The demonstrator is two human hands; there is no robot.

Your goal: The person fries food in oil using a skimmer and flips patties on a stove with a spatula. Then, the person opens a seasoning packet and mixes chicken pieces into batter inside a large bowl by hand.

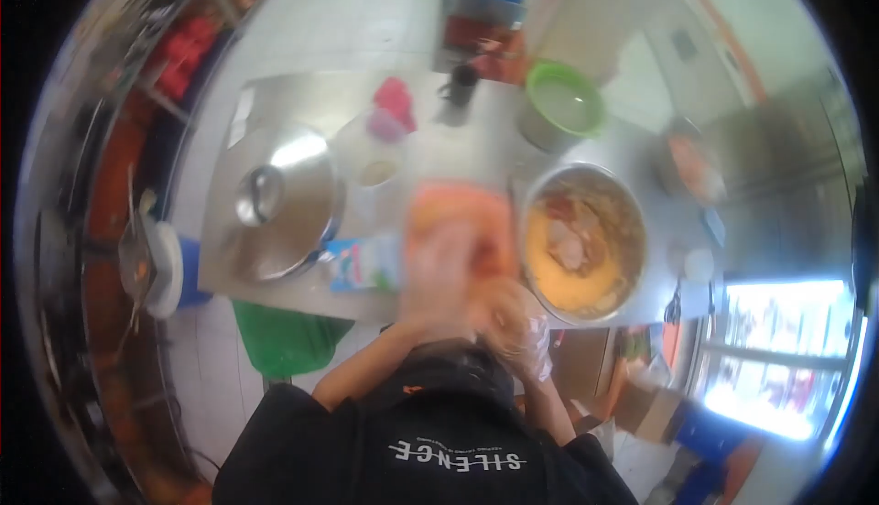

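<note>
My left hand (438, 271) is smeared by motion over an orange tray or board (458, 198) at the table's front edge; its fingers are not clear. Close beside it on the right, my right hand (508, 317) wears a loose clear plastic glove (536, 345). Its fingers look curled in, and whatever they hold is hidden. Just right of the orange tray stands a large metal pot (632, 271) with yellow-orange batter (558, 276) and pale pieces that look like raw meat (569, 247). A blue and white packet (352, 264) lies to the left.
A large metal lid (302, 189) covers the left of the steel table (243, 271). Toward the back are a pink cloth-like item (394, 107), a dark cup (461, 84) and a green-rimmed container (560, 143). Another bowl (691, 162) stands right. A green stool (288, 340) is below the left edge.
</note>
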